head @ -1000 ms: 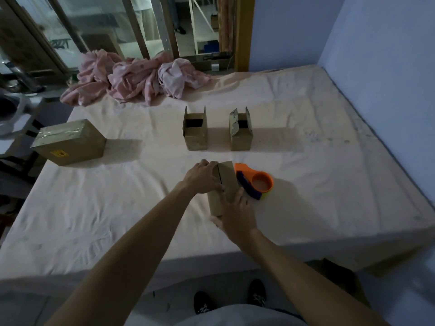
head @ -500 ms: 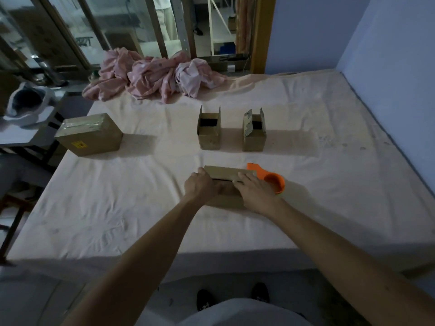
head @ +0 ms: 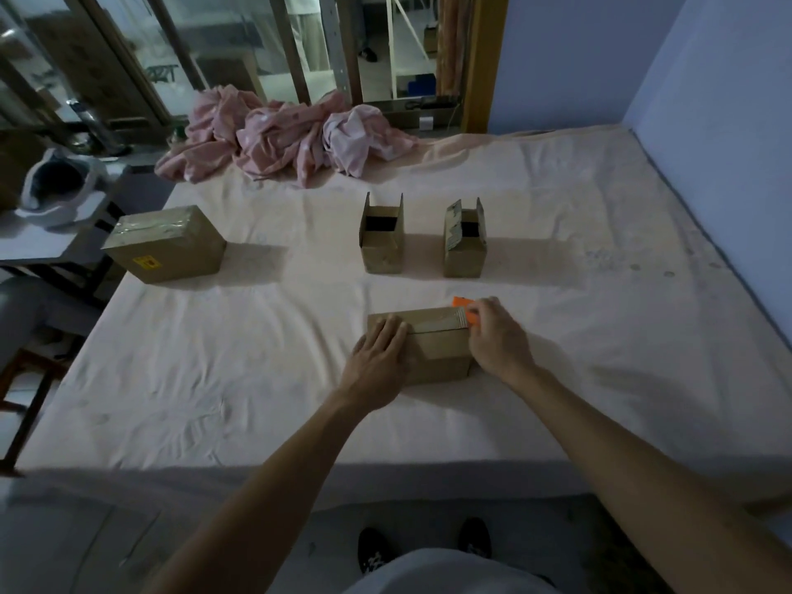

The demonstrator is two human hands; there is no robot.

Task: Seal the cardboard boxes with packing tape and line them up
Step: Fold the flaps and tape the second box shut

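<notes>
Pale, creased sheeting covers the bed (head: 214, 379) where I stand, in a dim room with a blue wall (head: 707, 100) on the right. My right grip (head: 497, 338) is curled around an orange tape dispenser (head: 462, 303) at the right end of a small cardboard box (head: 437, 351). Only the dispenser's orange tip shows past my fingers. My left grip (head: 379, 358) lies spread and flat, pressing down on the left end of the box top. A shiny strip of packing tape (head: 437, 324) runs along the far part of the top between my two grips. The box sits on its side-long base near the bed's front edge, in front of me.

Farther back, two more small boxes stand side by side and apart with their flaps upright: the left open box (head: 382, 250) and the right open box (head: 465, 250). Well off to the left sits a larger taped box (head: 165, 246) with a yellow label on its front. A heap of pink cloth (head: 283, 139) lies at the bed's far edge. Beyond the left side of the bed, a side table (head: 38, 246) carries a white bag (head: 55, 186). My dark shoes (head: 375, 550) show on the floor below.
</notes>
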